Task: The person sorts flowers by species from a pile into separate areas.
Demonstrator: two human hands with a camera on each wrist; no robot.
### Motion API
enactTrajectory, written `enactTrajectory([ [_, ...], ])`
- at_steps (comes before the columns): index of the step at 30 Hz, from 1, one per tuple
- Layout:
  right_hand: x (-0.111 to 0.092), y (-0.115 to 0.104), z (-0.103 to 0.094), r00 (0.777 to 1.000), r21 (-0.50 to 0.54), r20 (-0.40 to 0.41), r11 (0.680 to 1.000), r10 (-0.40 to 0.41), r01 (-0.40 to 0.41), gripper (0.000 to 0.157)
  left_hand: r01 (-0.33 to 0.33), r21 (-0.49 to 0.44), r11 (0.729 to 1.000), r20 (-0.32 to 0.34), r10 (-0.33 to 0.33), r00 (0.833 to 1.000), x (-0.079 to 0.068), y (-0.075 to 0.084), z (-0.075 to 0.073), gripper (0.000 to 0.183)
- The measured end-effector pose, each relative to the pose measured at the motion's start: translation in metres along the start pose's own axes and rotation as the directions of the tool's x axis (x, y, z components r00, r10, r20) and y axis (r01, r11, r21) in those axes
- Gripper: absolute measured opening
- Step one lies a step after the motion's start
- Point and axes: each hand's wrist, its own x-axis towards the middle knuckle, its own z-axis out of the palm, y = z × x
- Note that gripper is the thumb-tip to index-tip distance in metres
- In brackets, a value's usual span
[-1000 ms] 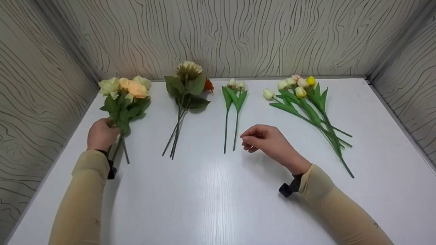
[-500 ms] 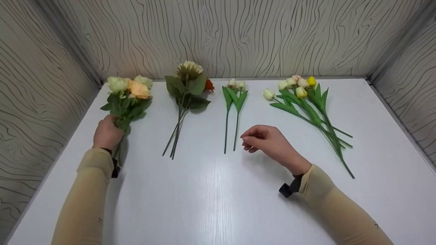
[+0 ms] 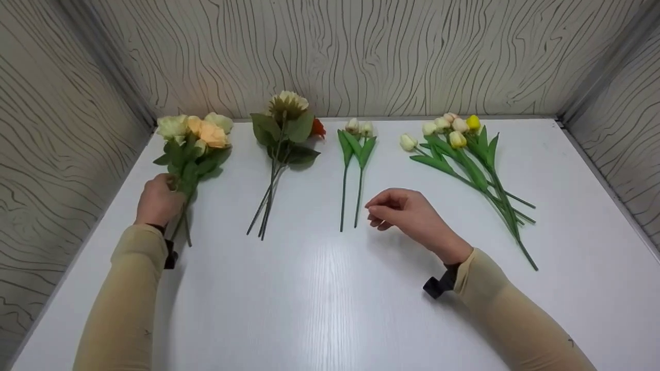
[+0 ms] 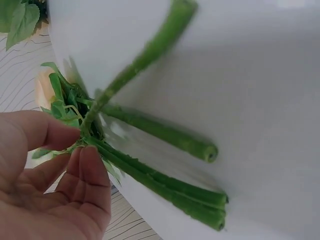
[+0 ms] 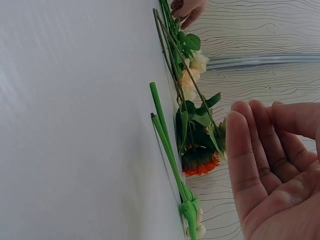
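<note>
At the table's left, a bunch of cream and peach roses (image 3: pixel 211 135) lies with leafy green stems. My left hand (image 3: pixel 161 200) pinches at the stems just under the leaves. In the left wrist view, the thumb and fingertips (image 4: pixel 92 162) meet at a green stem (image 4: pixel 142 60) that slants away from the other stems (image 4: pixel 170 187). My right hand (image 3: pixel 407 214) hovers over the middle of the table with loosely bent fingers, holding nothing. Nearest to it are two white tulips (image 3: pixel 359 170) lying side by side, their stem ends just left of its fingertips.
Between roses and tulips lie long-stemmed flowers, a cream bloom (image 3: pixel 286 103) and an orange-red bloom (image 3: pixel 318 129) among dark leaves. A pile of white, pink and yellow tulips (image 3: pixel 472 165) lies at the right with crossed stems. Patterned panels (image 3: pixel 330 56) wall the white table (image 3: pixel 319 309) in.
My left hand shifted right, then slightly back left, and the pale left rose head swung along with it. The right hand has stayed in place.
</note>
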Motion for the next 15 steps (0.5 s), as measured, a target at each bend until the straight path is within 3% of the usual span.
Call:
enactTrajectory([
  [11, -0.0001, -0.0012, -0.0004, 1.000, -0.016, -0.002, 1.000, 0.009, -0.009, 0.031, 0.039, -0.014, 0.999, -0.014, -0.039, 0.999, -0.0044, -0.0006, -0.0047, 0.063],
  [15, -0.0004, -0.0017, -0.0009, 1.000, -0.017, 0.000, 1.000, 0.005, -0.005, 0.032, 0.062, 0.007, 0.998, -0.093, -0.061, 0.994, -0.0059, 0.0006, -0.0071, 0.068],
])
